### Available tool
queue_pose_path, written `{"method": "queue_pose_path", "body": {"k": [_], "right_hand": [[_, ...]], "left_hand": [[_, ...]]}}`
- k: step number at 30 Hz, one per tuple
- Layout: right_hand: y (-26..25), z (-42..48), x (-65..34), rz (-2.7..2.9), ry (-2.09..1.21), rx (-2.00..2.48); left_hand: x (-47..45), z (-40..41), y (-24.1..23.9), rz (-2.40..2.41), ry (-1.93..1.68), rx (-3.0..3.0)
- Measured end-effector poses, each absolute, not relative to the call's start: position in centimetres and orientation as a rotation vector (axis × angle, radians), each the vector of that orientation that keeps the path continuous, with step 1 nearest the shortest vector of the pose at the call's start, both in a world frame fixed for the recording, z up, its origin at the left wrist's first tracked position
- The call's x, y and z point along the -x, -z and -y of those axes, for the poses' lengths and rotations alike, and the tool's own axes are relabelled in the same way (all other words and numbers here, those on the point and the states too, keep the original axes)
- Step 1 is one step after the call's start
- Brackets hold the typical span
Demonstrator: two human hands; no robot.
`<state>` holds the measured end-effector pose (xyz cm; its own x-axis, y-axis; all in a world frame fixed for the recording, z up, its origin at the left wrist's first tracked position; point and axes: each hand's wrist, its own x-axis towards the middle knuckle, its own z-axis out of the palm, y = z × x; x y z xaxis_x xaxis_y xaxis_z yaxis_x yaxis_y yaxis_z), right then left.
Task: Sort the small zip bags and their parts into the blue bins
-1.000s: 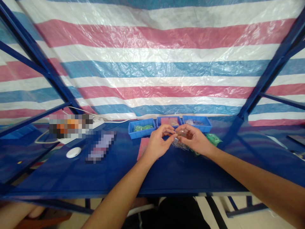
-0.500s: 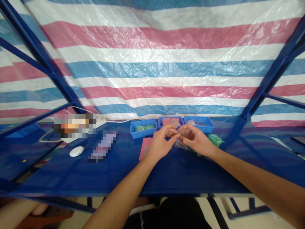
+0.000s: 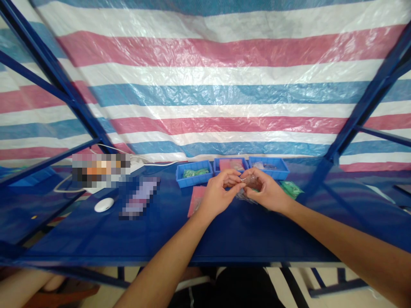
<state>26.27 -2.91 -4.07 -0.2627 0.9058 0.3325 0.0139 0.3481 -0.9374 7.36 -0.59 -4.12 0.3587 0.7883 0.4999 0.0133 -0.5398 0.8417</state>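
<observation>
Left hand [image 3: 220,194], right hand [image 3: 269,191] barely shifted; fingertips of both pinch thin see-through plastic [image 3: 249,181] above crinkly clear packets [image 3: 245,197].

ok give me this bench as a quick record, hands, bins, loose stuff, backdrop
left hand: fingertips pinching a clear plastic packet
right hand: fingers on the same packet; its contents unclear
left blue bin: green packets
middle blue bin: pink pieces, partly hidden
right blue bin: clear packets
near hands: pink packet by left wrist, green packet beyond right wrist
far left: white oval object
backdrop: striped plastic sheeting
</observation>
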Motion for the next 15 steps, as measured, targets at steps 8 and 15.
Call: {"method": "queue_pose_path", "body": {"k": [8, 15], "right_hand": [[4.38, 2.72, -26.38, 1.566, -1.078, 0.84], [4.72, 2.35, -26.37, 1.573, -1.066, 0.872]], "left_hand": [[-7.74, 0.66, 4.24, -0.663, -1.218, -1.906], [-7.56, 0.63, 4.2, -0.703, -1.215, -2.065]]}}
